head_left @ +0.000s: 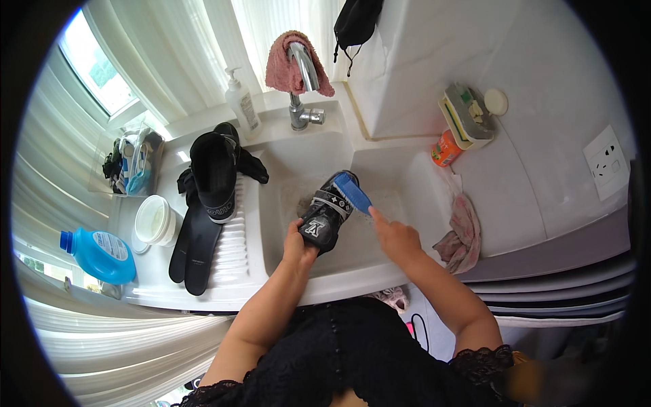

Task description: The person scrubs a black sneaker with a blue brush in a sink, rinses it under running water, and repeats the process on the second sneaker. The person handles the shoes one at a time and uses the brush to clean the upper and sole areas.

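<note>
One white letter-like emblem (312, 227) (bold, blocky) marks the black shoe (327, 213).

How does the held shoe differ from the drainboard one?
The held shoe is in the left hand over the sink; the drainboard shoe is unheld. The held shoe shows a pale emblem and strap; the drainboard shoe shows its dark opening. Both are mainly black.

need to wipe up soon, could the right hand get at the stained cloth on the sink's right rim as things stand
Probably yes: nothing visible stands between the right hand and the stained cloth. That hand holds the blue scrub brush, though, and would likely have to put it down first.
</note>
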Demonstrator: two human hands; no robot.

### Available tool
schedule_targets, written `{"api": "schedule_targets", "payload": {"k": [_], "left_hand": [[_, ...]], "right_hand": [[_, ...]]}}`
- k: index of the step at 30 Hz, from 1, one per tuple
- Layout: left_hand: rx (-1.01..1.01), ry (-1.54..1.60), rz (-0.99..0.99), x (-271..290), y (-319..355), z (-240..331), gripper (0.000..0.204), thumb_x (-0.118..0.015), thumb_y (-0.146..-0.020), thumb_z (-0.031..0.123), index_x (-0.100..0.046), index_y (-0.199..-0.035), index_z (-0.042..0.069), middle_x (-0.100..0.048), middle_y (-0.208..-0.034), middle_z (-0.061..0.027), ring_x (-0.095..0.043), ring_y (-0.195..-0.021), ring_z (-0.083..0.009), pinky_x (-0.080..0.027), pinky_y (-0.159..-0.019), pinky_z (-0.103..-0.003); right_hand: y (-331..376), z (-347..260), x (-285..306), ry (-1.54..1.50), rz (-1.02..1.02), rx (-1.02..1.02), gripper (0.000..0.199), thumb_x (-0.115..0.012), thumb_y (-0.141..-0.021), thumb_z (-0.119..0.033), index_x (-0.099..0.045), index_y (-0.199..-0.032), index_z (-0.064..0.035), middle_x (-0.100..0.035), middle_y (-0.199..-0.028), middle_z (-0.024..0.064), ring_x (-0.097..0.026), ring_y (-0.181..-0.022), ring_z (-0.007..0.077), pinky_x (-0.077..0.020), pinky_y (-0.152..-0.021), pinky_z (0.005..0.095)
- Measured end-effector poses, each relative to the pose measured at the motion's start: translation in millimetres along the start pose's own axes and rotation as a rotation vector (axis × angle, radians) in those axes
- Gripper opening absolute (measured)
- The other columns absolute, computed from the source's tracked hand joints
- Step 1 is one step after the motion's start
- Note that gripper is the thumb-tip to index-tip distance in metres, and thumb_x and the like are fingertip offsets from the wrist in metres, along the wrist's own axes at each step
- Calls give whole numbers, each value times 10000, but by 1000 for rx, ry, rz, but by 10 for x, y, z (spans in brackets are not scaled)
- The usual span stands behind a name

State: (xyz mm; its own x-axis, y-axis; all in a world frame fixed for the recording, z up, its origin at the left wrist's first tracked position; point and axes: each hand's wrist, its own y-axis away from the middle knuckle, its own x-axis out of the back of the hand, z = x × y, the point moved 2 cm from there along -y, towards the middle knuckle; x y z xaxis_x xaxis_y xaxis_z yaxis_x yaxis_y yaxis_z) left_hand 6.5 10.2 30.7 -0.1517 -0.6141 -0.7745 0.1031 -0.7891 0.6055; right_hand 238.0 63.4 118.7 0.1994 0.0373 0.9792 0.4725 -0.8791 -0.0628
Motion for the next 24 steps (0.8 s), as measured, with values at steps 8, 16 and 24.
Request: {"api": "schedule_targets", "payload": {"k": [8,16,24], "left_hand": [[-15,144,68,72,-83,102,384,-410,-903,183,-456,-1185,-74,-565,-1183,-241,-577,-1085,-366,-452,-991,-490],[10,209,77,47,-72,95,389,-419,-917,204,-464,-1224,-29,-563,-1211,-218,-570,-1098,-350,-421,-1021,-490],[-17,-44,94,75,-162,-17,351,-381,-996,154,-400,-1311,1,-482,-1301,-202,-494,-1190,-356,-359,-1054,-538]], "right_hand": [[-90,-66,-164,41,-115,68,447,-512,-919,-271,-461,-1363,-278,-613,-687,166,-633,-624,349,-511,-577,466],[29,-310,-218,-311,-61,224,433,-510,-925,-257,-470,-1356,-259,-643,-745,158,-617,-653,376,-494,-632,473],[-38,-539,-243,-374,-442,82,427,-480,-936,-296,-466,-1360,-248,-659,-902,195,-630,-809,400,-493,-727,510]]}}
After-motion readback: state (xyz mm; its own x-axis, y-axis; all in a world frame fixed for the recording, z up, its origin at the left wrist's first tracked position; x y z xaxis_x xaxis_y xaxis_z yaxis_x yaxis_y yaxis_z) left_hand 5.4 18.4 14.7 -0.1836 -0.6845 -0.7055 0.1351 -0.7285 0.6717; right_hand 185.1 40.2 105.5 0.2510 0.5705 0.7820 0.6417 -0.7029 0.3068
